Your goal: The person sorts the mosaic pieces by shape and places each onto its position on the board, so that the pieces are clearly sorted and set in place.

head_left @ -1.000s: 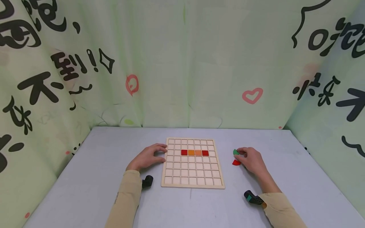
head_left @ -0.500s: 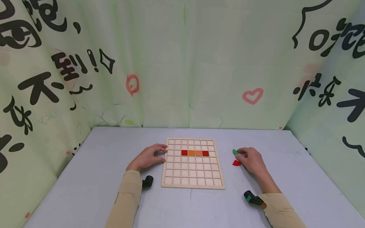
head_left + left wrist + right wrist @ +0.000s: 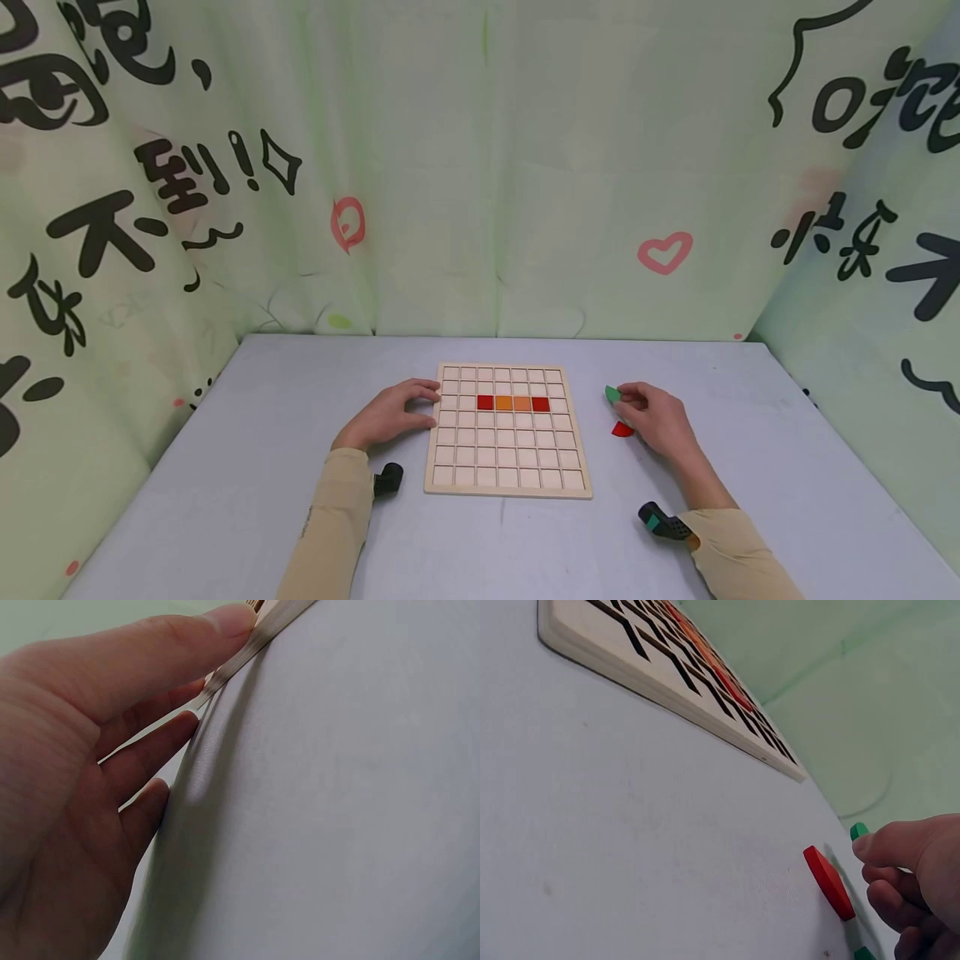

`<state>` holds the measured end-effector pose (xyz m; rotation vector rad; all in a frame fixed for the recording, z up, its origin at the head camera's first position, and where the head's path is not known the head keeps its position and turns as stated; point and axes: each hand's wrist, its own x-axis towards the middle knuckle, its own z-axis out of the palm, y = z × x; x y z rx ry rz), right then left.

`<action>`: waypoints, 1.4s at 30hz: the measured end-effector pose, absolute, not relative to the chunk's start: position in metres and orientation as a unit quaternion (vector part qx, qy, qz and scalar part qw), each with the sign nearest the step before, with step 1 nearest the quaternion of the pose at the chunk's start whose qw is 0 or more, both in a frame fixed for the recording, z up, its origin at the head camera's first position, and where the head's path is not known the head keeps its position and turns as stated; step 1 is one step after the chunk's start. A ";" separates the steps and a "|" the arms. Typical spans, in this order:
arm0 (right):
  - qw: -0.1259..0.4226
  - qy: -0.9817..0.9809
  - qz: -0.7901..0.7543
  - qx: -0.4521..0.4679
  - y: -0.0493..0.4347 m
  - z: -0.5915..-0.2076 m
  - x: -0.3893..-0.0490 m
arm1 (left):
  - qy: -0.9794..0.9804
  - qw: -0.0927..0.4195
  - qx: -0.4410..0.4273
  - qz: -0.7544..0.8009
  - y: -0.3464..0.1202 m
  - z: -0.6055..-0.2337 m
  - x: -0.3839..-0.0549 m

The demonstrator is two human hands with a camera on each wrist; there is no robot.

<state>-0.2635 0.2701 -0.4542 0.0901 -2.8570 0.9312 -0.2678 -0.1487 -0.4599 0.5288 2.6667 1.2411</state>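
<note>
A light wooden grid board [image 3: 507,493] lies on the table, a row of red and orange square tiles [image 3: 513,402] set in its upper part. My left hand [image 3: 390,412] rests against the board's left edge. In the left wrist view its thumb and fingers [image 3: 150,750] touch that edge, loosely extended. To the right of the board, my right hand [image 3: 658,417] pinches a green fan-shaped piece [image 3: 612,394] between thumb and fingers. Just below lies a red fan-shaped piece [image 3: 622,429] on the table. The right wrist view shows the green piece [image 3: 859,831] raised off the surface.
Another green piece [image 3: 864,953] is partly visible under the right hand in the right wrist view. A white cloth covers the table [image 3: 480,550]. Printed curtains [image 3: 480,208] stand behind it and on both sides.
My right hand has lifted the green piece and shifted it slightly left and away from the red piece. The left hand and board stay where they were.
</note>
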 end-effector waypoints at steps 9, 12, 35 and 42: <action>0.046 -0.945 0.323 0.024 0.254 -0.447 -0.265 | 0.889 0.069 0.191 0.410 -0.150 -0.460 -0.268; 0.038 -0.943 0.330 0.025 0.249 -0.446 -0.265 | 0.889 0.071 0.191 0.410 -0.150 -0.460 -0.268; 0.002 -0.932 0.352 0.085 0.192 -0.443 -0.258 | 0.891 0.073 0.184 0.408 -0.150 -0.460 -0.270; -0.018 -0.923 0.367 0.116 0.170 -0.445 -0.253 | 0.891 0.074 0.183 0.408 -0.150 -0.461 -0.269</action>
